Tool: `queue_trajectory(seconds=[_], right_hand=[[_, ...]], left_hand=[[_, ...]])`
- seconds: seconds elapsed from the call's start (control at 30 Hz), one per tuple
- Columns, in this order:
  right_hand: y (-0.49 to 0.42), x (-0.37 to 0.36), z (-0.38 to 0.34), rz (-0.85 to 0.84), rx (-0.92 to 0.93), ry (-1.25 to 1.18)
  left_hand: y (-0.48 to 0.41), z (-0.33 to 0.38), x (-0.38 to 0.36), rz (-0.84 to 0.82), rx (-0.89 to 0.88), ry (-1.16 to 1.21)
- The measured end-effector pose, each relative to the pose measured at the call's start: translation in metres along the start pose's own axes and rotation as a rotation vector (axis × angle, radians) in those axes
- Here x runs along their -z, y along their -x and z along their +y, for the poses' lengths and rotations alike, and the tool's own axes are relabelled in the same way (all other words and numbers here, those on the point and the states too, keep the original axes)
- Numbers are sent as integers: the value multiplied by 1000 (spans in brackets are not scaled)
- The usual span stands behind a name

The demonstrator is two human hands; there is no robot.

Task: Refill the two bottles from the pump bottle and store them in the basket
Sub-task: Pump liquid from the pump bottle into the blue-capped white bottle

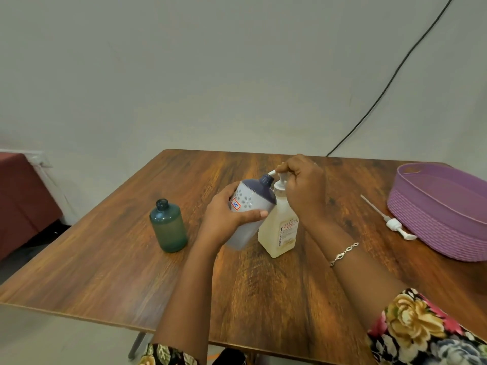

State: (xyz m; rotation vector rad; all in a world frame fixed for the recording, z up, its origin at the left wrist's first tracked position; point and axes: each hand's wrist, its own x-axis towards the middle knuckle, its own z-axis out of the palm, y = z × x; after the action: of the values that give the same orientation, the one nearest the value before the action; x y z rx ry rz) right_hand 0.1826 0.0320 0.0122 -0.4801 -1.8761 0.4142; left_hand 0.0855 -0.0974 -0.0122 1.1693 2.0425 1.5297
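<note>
Fingers (253, 214) of my left hand (224, 217) curl round the tilted grey bottle (250, 201), its navy neck raised to the spout (271, 173) of the pump bottle (280, 233) mid-tabletop (105, 259). My right hand (303, 191) is curled over the pump head. Neck and spout barely meet, so I reckon a hard stroke or slipping tilt would run soap down the outside. Toward the left edge the green bottle (168, 227) waits uncapped. A loose pump (395, 223) lies beside the basket (432, 227) at the right edge.
</note>
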Motion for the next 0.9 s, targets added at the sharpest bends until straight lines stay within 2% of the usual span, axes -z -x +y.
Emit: queue_trajectory(seconds=[0.1, 0.2, 0.33, 0.6, 0.7, 0.9], right_hand=[[-15, 11, -3, -110, -155, -37], [-18, 17, -1, -174, -134, 7], [-6, 15, 0, -102, 50, 54], [-3, 4, 3, -44, 170, 151], [1, -6, 6, 14, 175, 141], [0, -9, 11, 11, 104, 67]], left_hand=[[1, 2, 1, 2, 1, 16], [1, 3, 0, 0, 0, 21], [-1, 3, -1, -2, 8, 22], [-3, 1, -4, 14, 11, 11], [-3, 2, -4, 3, 9, 15], [-1, 1, -1, -3, 20, -6]])
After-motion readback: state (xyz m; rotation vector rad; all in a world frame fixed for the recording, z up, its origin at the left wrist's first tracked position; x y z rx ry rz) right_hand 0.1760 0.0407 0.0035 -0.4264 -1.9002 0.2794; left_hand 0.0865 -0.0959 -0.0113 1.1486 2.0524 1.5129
